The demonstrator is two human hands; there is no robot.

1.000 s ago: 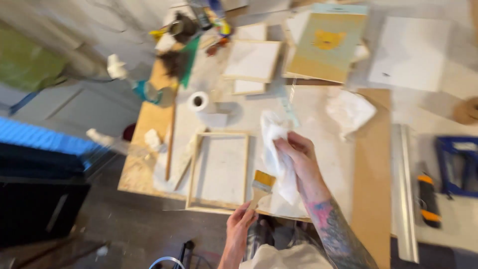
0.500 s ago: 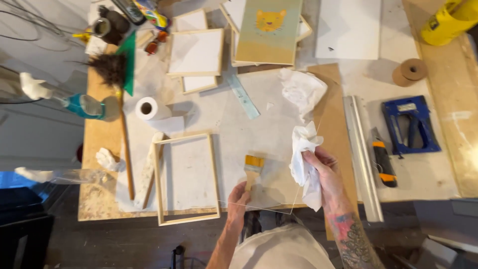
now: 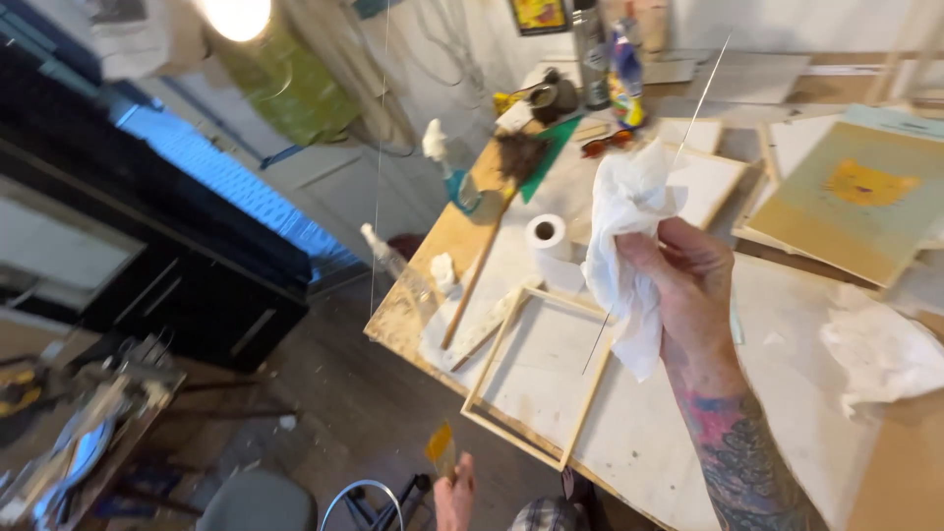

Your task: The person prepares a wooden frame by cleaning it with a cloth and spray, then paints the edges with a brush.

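Right hand (image 3: 693,285) has risen since half a second ago — then low by the table's near edge, now lifted above the table (image 3: 787,393), fingers clamped on a crumpled white paper towel (image 3: 629,246). Left hand (image 3: 454,492) has dropped to the bottom edge of view, closed around a small flat brush (image 3: 440,447) that earlier hovered over the board. The view has swung left toward the floor. Towel: wrinkled, hanging limp below the fist, bunched above it. Beneath it lies a pale wooden frame (image 3: 536,379) — beside that, a roll of tissue (image 3: 547,236).
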